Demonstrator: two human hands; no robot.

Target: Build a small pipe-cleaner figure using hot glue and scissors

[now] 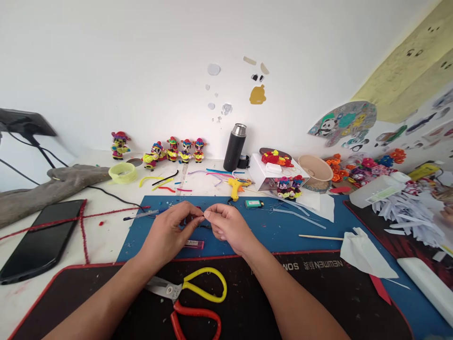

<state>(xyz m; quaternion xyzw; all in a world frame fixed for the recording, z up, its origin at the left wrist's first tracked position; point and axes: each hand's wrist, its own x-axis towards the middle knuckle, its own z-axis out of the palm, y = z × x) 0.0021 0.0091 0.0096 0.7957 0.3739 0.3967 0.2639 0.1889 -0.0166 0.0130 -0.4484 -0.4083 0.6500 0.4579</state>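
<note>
My left hand (173,231) and my right hand (229,227) meet over the blue mat (276,236), fingertips pinched and touching. Whatever is between them is too small to make out; a dark red speck shows behind the left fingers. Beneath the left hand lies a small pink item (198,244) with a white label, partly covered. A pen (141,215) rests left of that hand. Nearer to me, scissors (179,289) with one yellow and one red handle lie open on the black desk pad (255,302), their blades partly behind my left forearm.
Behind the hands are a yellow glue gun (235,186), a green lighter (254,203), a black thermos (235,147) and several fuzzy figurines (171,149). A phone (42,241) lies left under red fuzzy stems. Right are a wooden stick (318,236), tissue (366,252) and paper strips (406,212).
</note>
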